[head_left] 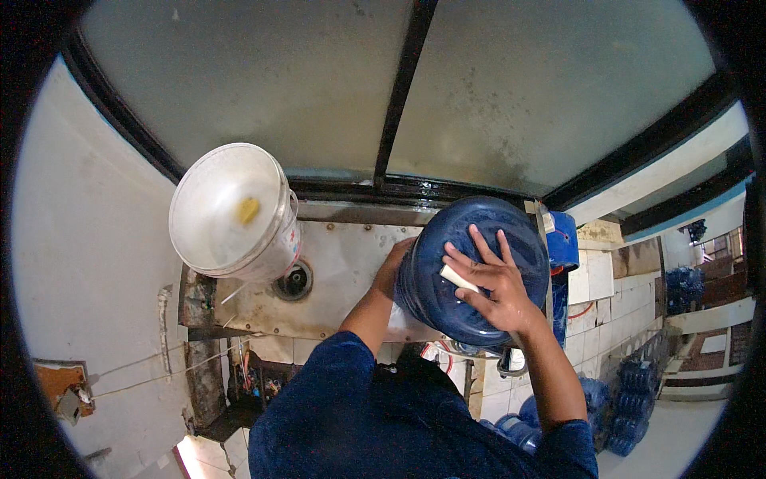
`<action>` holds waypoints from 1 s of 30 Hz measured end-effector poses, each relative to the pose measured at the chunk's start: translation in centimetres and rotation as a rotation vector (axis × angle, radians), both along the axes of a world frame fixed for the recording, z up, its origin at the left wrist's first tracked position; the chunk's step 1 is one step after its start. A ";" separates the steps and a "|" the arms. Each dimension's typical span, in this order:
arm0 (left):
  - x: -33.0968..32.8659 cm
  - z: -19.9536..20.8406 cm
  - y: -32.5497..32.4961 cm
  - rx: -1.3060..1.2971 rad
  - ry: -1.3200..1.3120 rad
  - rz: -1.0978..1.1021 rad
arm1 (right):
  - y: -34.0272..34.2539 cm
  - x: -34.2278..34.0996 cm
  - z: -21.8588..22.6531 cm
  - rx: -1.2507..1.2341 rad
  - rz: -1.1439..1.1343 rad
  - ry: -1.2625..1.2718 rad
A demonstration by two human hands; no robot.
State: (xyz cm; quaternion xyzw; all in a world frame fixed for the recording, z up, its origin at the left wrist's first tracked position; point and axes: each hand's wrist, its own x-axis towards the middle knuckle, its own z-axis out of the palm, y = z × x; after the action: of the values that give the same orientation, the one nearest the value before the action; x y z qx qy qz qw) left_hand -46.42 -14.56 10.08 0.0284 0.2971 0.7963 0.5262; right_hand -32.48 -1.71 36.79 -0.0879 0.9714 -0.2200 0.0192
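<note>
A large blue water jug [500, 231] stands at the right end of the metal counter, its round base facing up toward me. My right hand [493, 289] lies on that base, fingers spread, with a small white block [458, 278], perhaps a sponge, held under the thumb side. Against the jug's left side is my left hand [396, 257], curved round it; its fingertips are hidden behind the jug. To the left, a white bucket [209, 231] holds whitish liquid and a yellow sponge [247, 211].
The stained metal counter [343, 263] has a round drain [294, 281] beside the bucket. Frosted window panes [511, 104] rise behind it. A blue container [563, 239] is right of the jug. Several blue water jugs [634, 399] stand on the floor at lower right.
</note>
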 end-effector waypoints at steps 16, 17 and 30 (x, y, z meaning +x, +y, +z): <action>1.0 -11.3 0.4 0.013 0.202 0.114 | 0.4 -1.1 0.5 -0.076 0.048 -0.010; 1.2 -5.4 0.9 0.096 0.001 0.095 | 1.2 -0.4 0.2 -0.078 0.004 -0.018; 9.8 -1.7 -1.9 -0.371 1.110 0.772 | 0.6 -0.4 0.3 -0.105 0.000 0.001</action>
State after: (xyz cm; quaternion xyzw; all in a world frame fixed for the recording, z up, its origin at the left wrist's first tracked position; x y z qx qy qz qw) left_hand -36.61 -16.43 8.40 0.2329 0.6416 0.7303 -0.0275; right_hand -32.91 -1.10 37.05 -0.0887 0.9585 -0.2707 0.0141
